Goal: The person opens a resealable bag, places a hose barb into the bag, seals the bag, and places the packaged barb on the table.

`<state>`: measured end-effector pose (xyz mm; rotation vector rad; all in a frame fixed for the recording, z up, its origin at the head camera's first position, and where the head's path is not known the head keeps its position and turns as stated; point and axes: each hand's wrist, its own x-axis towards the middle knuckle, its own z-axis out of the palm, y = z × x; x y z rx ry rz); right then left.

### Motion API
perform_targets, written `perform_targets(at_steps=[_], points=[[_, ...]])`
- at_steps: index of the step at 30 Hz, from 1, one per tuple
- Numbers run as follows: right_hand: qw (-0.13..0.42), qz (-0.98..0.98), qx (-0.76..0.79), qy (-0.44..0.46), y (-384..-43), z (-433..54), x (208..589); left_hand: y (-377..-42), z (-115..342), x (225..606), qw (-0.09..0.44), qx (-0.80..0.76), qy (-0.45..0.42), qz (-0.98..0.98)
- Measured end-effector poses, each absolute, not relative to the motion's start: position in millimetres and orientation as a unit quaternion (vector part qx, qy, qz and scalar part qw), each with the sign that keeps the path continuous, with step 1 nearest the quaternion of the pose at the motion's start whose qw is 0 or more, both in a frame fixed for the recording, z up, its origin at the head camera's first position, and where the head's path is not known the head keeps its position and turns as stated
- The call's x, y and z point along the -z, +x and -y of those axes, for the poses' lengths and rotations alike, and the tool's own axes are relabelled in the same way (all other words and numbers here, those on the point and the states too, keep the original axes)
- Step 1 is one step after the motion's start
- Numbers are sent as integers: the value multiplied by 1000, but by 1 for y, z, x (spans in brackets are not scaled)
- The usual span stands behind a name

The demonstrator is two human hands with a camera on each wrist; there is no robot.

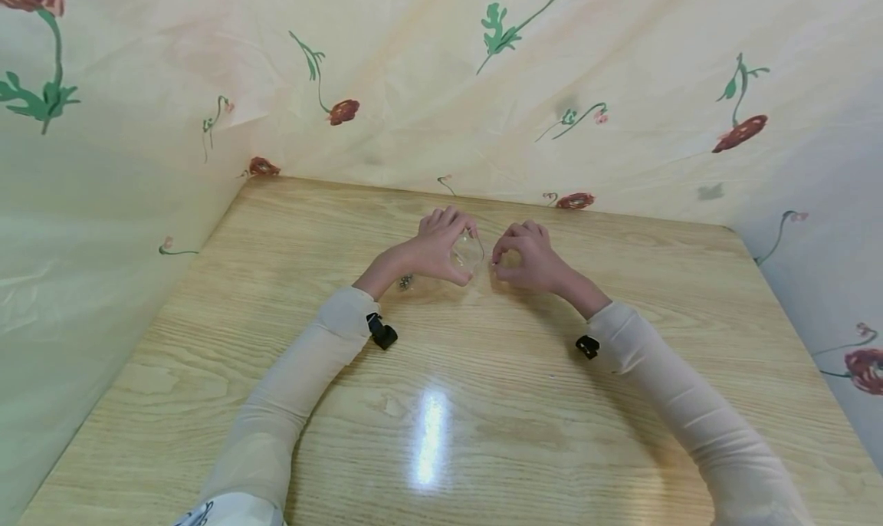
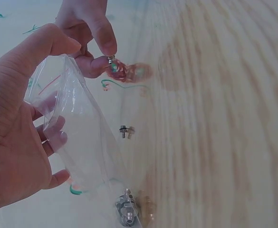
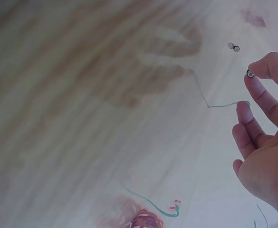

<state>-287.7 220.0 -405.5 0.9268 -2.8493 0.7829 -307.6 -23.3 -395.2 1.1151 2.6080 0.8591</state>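
My left hand (image 1: 436, 248) holds a clear plastic zip bag (image 2: 84, 118), thumb and fingers spread wide at its mouth. Facing it from the right, my right hand (image 1: 530, 259) pinches a small metal fitting (image 2: 111, 60) between thumb and index finger. The right wrist view shows this fitting end-on as a dark ring at the fingertips, just beside the bag's mouth in the left wrist view. Another small fitting (image 2: 124, 131) lies loose on the table. Several metal fittings (image 1: 405, 281) sit clustered by my left wrist, partly overlapped by the bag in the left wrist view.
The glossy wood-grain table (image 1: 483, 449) reflects a bright light near its front. Floral sheeting (image 1: 414, 73) hangs behind the table and along both sides. Black wrist straps (image 1: 382, 331) are on both sleeves.
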Motion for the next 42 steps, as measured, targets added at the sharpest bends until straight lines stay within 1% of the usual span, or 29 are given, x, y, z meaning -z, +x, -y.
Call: perform_targets(at_steps=[36,42], points=[[48,910,-298,284,-289,-224,400,-309,23,396,87,-291,374,-877],[67,905,-307,287,-290,-224,397,-310,23,398,87,-286,375,-877]])
